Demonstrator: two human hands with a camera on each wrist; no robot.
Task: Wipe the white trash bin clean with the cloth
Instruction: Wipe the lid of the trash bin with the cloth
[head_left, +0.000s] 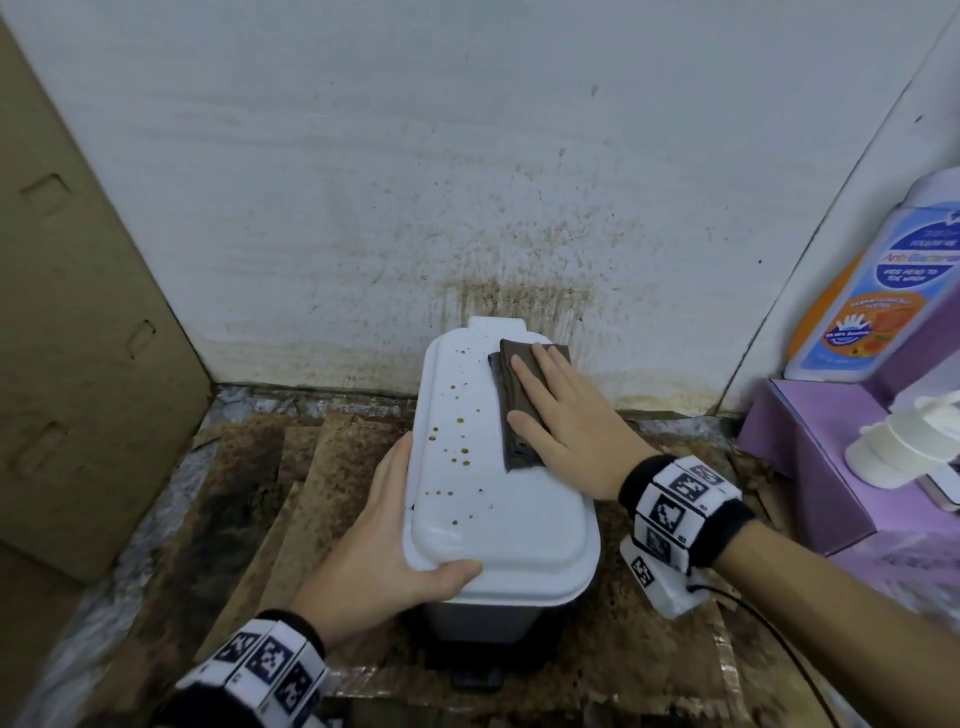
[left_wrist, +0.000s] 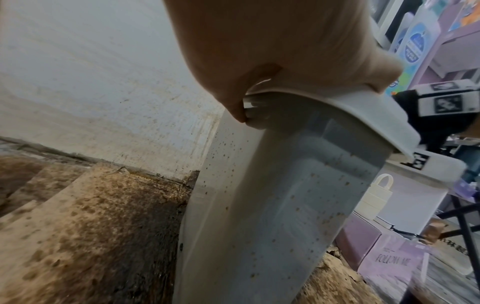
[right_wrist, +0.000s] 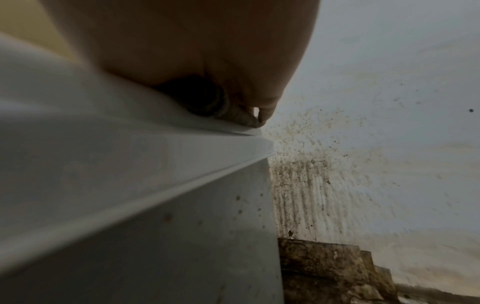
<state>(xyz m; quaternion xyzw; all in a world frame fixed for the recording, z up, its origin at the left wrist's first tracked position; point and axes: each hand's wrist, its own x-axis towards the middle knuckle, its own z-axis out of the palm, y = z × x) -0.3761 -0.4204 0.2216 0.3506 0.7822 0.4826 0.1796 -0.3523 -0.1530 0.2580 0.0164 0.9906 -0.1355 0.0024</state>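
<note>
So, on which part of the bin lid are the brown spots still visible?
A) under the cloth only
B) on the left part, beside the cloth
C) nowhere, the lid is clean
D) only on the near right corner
B: in the head view the brown spots lie on the left part of the lid, beside the cloth that the right hand presses flat.
</note>
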